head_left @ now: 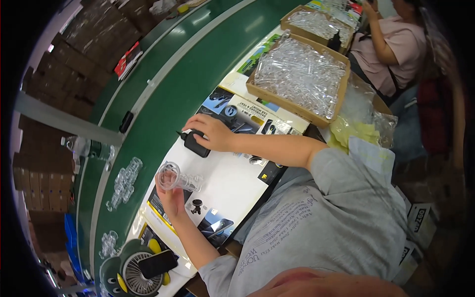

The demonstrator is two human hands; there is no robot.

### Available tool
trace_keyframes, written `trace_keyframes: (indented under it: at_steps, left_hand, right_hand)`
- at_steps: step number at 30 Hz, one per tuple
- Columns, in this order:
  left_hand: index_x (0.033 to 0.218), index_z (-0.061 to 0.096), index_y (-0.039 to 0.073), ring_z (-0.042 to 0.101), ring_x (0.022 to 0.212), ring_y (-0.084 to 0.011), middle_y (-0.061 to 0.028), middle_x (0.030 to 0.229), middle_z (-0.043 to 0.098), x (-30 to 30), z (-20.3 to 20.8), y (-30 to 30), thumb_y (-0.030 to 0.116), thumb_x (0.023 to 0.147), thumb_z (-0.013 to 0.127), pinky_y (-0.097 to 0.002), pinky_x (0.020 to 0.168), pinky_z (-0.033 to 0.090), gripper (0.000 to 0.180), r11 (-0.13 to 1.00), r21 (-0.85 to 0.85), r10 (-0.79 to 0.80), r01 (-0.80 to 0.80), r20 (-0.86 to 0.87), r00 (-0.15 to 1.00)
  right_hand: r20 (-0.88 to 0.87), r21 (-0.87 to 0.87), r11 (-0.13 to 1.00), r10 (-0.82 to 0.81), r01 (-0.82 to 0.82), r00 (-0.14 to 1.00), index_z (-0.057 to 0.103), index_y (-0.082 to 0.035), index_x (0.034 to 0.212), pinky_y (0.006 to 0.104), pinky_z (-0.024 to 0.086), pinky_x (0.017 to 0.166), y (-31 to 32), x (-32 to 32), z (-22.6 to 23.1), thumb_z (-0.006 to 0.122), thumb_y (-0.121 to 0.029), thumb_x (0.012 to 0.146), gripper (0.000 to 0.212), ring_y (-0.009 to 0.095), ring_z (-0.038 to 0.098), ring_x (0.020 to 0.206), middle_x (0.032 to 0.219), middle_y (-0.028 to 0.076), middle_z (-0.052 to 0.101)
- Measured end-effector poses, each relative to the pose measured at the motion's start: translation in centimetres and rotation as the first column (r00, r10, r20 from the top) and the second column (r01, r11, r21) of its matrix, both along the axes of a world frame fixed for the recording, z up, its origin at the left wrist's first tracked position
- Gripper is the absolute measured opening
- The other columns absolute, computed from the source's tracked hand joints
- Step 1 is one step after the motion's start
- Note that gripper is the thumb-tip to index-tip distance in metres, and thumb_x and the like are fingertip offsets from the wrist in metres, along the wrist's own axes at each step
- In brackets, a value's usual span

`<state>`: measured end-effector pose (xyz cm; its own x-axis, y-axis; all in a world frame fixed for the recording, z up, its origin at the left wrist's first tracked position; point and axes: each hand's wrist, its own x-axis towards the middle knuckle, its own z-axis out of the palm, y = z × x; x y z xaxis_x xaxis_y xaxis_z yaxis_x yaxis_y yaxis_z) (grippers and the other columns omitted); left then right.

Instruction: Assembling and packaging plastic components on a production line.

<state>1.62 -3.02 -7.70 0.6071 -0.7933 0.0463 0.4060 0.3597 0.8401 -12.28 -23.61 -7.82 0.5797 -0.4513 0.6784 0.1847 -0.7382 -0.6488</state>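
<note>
In my left hand (171, 197) is a clear plastic piece (169, 174) with a round ring-shaped end, its narrower ribbed part pointing right over the white sheet. My fingers are closed around the side of the ring. Farther up, my right hand (212, 132) grips a small black squeeze bottle (197, 144) with a pointed nozzle. The bottle is tilted low over the white sheet (222, 171), its nozzle pointing left. Whether it touches the sheet I cannot tell.
A cardboard tray (292, 103) heaped with clear plastic parts stands at upper right, another behind it. Clear pieces (126, 183) lie on the green conveyor belt (198, 74). At lower left is a fan (132, 270) with a phone (157, 264). A co-worker (391, 47) sits at far right.
</note>
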Motion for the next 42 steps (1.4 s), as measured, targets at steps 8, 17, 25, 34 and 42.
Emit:
trace_keyframes:
  at_steps: [8,17,25,34,42]
  left_hand:
    - [0.126,0.039,0.007,0.048,0.109,-0.0244,-0.012,0.125,0.046,2.9,-2.8,1.0,0.025,0.074,0.071,-0.0396,0.092,0.039,0.064,0.995,-0.095,-0.039,0.039,0.005,0.999]
    - [0.127,0.038,0.009,0.046,0.11,-0.0239,-0.0116,0.124,0.045,2.6,-2.1,1.0,0.03,0.079,0.066,-0.0405,0.091,0.038,0.06,0.982,-0.153,-0.105,0.109,0.035,0.994]
    - [0.123,0.042,0.006,0.052,0.1,-0.0213,-0.0117,0.118,0.052,1.3,-1.4,0.2,0.019,0.073,0.073,-0.0365,0.085,0.043,0.061,0.968,-0.203,-0.157,0.146,-0.044,0.987]
    - [0.116,0.046,0.007,0.053,0.086,-0.0152,-0.0091,0.108,0.052,0.6,-0.9,0.3,0.015,0.072,0.073,-0.0267,0.07,0.047,0.052,0.98,-0.186,-0.087,0.071,-0.08,0.993]
    - [0.111,0.049,0.009,0.056,0.092,-0.0159,-0.007,0.099,0.056,1.2,-1.6,-0.2,0.0,0.069,0.061,-0.0256,0.073,0.049,0.045,0.949,-0.256,-0.194,0.185,-0.011,0.981]
  right_hand:
    - [-0.216,0.235,0.938,0.306,-0.254,0.927,0.051,-0.008,0.101,0.0311,0.047,0.065,2.9,-3.1,7.5,0.056,-0.009,0.077,0.024,0.019,0.057,0.073,0.095,0.008,0.051]
    - [-0.614,0.514,0.577,0.764,-0.634,0.197,0.062,-0.002,0.096,0.0309,0.046,0.066,7.3,-15.2,5.2,0.054,-0.02,0.085,0.023,0.019,0.059,0.07,0.079,0.012,0.064]
    - [-0.696,0.35,0.518,0.702,-0.781,0.153,0.058,0.008,0.087,0.0402,0.043,0.063,8.7,-16.9,-3.0,0.046,-0.022,0.086,0.033,0.035,0.056,0.07,0.079,0.025,0.059]
    - [-0.248,0.852,0.279,0.96,-0.442,0.129,0.053,0.01,0.097,0.0451,0.042,0.074,9.6,-17.2,-4.6,0.042,-0.03,0.091,0.042,0.032,0.056,0.085,0.094,0.025,0.058]
    - [-0.801,0.598,0.56,0.441,-0.573,-0.404,0.063,-0.003,0.099,0.0367,0.047,0.072,10.5,-13.4,1.9,0.05,-0.021,0.086,0.026,0.023,0.058,0.084,0.101,0.014,0.062]
